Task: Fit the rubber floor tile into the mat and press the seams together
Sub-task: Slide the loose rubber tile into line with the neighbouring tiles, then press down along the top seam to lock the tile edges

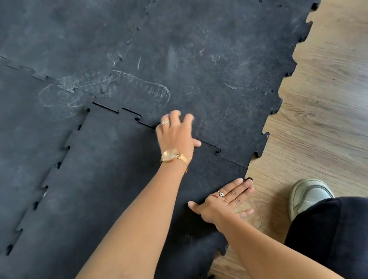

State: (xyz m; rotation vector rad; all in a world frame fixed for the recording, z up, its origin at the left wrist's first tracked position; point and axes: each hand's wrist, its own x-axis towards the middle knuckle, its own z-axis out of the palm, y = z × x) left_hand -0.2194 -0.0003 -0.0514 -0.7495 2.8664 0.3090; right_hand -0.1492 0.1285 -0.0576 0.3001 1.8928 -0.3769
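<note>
A black rubber floor tile [104, 192] with jigsaw edges lies in a corner gap of the black mat [185, 40]. Its far seam [124, 111] stands partly open, with dark slits showing between the tabs. My left hand [177, 133], wearing a gold watch and a ring, lies flat on that seam with fingers spread. My right hand [226, 202], also ringed, rests flat at the tile's near right edge, fingers reaching onto the wooden floor. Neither hand holds anything.
Light wooden floor [341, 87] runs along the mat's toothed right edge. A knee in dark trousers [353, 240] and a pale sneaker [310, 193] are at the lower right. Chalky shoe prints [134, 86] mark the mat.
</note>
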